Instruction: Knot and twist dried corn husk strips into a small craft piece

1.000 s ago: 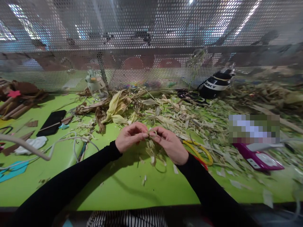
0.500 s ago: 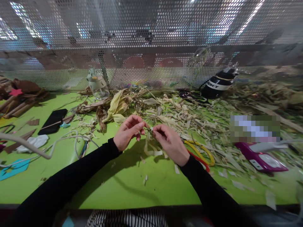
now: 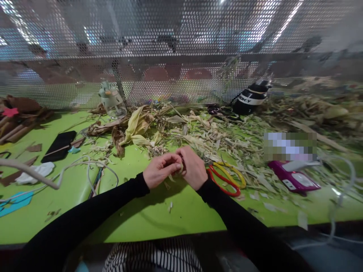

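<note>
My left hand (image 3: 162,169) and my right hand (image 3: 193,167) meet over the table, fingertips pinched together. Between them is a thin, pale strip of dried corn husk (image 3: 178,171), mostly hidden by the fingers. Just right of my right wrist lie scissors with red handles (image 3: 227,186) and a yellow-handled pair (image 3: 236,177). Beyond my hands is a larger yellowish corn husk (image 3: 137,124), next to a brown, curled husk (image 3: 117,140).
Shredded husk (image 3: 210,136) covers the back and right of the green table (image 3: 136,223). A clear bottle (image 3: 115,105), black bottle (image 3: 249,100), black phone (image 3: 59,146), white cable (image 3: 75,164) and purple plastic device (image 3: 295,179) surround my workspace. Behind stands a perforated metal screen (image 3: 170,75).
My hands have come together, the right one now overlapping the left fingertips around the husk strip. The view has shifted slightly, showing more of the red scissor handles.
</note>
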A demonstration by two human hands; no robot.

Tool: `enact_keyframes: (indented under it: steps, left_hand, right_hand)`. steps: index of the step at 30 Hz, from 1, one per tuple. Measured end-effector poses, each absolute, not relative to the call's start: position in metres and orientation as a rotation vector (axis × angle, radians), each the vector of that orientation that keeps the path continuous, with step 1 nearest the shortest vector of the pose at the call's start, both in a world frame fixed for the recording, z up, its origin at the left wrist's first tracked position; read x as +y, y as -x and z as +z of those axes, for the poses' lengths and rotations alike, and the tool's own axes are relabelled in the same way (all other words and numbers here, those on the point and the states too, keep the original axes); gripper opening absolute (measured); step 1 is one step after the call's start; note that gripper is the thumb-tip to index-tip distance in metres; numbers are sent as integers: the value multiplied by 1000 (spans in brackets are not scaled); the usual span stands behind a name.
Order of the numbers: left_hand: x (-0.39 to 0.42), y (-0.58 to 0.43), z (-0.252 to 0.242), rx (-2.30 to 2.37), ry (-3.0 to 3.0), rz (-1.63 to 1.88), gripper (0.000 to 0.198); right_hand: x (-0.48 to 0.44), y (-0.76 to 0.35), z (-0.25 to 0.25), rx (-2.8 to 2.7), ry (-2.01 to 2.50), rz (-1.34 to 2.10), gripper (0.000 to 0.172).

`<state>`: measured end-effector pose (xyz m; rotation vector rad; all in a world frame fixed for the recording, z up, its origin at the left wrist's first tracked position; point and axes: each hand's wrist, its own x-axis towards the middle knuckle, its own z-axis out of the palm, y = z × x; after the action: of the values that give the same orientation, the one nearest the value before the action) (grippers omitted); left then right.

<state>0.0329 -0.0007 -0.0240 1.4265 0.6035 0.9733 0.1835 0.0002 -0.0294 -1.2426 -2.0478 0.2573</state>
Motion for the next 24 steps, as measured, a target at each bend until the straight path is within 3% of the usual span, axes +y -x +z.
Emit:
enact_keyframes:
  steps: [2,4,6,10,15,20,24]
  left_hand:
    - [5,-26,-10,571,-1479,1031,20]
    - [11,-17,7,604,-1462,1181,33]
    - [16,-10,18,753,-1395,1371,25]
    - [19,-13,18,910,-1518,1181,21]
    - [21,-30,4,945,-1584,1089,27]
    - [25,-30,8,888,-1666,1098,18]
    - [23,-20,19,1007,-1967,1167,10]
  right_hand:
    - [6,-186,-26,-1885,1209,406,6]
    - [11,-188,-19,-1683,1151,592,7]
    - [13,-188,-13,-1527,1094,746,12]
    - [11,-181,-4,-1431,1045,917,22]
    - [5,-172,-1,-1390,1041,951,24]
    - [-4,-179,8,-1435,1034,992,27]
    - [-8,-183,19,-1662,1099,755,38]
